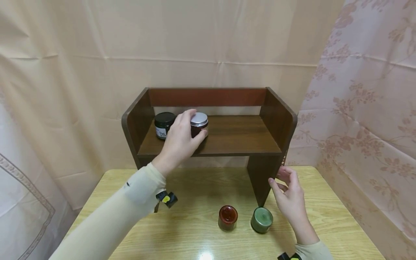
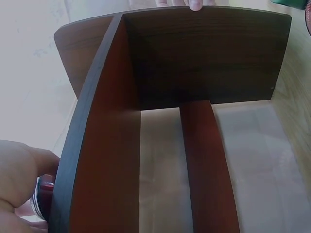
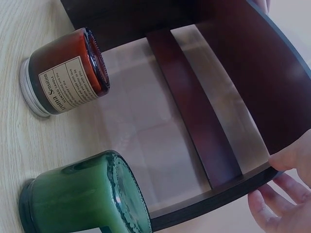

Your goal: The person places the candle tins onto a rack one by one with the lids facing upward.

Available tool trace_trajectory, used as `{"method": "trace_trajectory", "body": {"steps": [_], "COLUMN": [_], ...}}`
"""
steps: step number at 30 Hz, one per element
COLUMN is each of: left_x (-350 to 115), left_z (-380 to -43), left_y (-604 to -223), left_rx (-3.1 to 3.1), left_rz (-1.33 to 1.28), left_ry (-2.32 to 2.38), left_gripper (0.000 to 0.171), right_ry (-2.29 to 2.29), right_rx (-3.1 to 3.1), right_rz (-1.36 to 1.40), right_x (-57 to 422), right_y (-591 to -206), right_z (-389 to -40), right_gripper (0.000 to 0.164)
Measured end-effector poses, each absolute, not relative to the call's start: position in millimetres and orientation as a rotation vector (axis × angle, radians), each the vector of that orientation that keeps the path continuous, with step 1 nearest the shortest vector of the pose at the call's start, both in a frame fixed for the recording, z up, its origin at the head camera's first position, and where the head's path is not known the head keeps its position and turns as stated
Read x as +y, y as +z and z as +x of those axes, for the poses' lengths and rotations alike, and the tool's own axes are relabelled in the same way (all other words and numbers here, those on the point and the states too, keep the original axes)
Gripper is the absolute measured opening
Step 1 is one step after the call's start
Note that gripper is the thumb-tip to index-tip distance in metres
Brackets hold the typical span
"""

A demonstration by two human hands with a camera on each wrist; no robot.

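My left hand [image 1: 180,139] holds a dark red candle jar with a silver lid [image 1: 199,119] on the shelf's upper board, thumb at its near side and fingers over its far left. Just left of that hand sits a black-lidded dark jar [image 1: 164,122] with a white label. The right hand [image 1: 290,196] grips the front edge of the right side panel [image 1: 264,177] of the brown wooden shelf, thumb on the inner face and fingers outside. Near this hand, a green candle jar [image 3: 92,194] and a labelled amber-red candle jar [image 3: 68,73] stand upside down on the table.
The shelf has a reddish back rail [image 1: 208,97] and tall side panels at both ends of its board [image 1: 240,133]. It stands on a light wood-grain table [image 1: 182,231]. Cream curtain cloth [image 1: 208,39] hangs behind, with floral cloth [image 1: 373,119] on the right.
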State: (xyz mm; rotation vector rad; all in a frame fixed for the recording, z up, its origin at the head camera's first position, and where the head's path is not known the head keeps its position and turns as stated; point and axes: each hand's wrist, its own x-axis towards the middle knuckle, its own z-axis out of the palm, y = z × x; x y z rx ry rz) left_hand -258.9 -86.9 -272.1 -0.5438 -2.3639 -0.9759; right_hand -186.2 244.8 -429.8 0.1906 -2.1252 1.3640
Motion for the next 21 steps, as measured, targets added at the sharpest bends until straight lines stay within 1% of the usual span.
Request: {"method": "trace_trajectory", "body": {"steps": [11, 15, 21], "left_x": [-85.9, -86.4, -87.9], "left_z": [-244.3, -244.0, -240.5], "left_y": [-262.6, -261.9, -262.6], "left_rx": [-2.386, -2.390, -2.373], "left_rz": [-0.483, -0.481, -0.494], "left_ry": [-0.855, -0.847, -0.847], "left_gripper": [0.051, 0.049, 0.052], "right_ry": [1.357, 1.354, 1.346], "right_rx": [-2.110, -2.108, -2.102], "right_rz": [0.201, 0.200, 0.203], "right_x": [245.1, 244.8, 244.7], "right_y": [-431.4, -432.4, -434.2], "right_z": [-187.3, -187.6, -189.0], "right_gripper": [0.049, 0.049, 0.050]}}
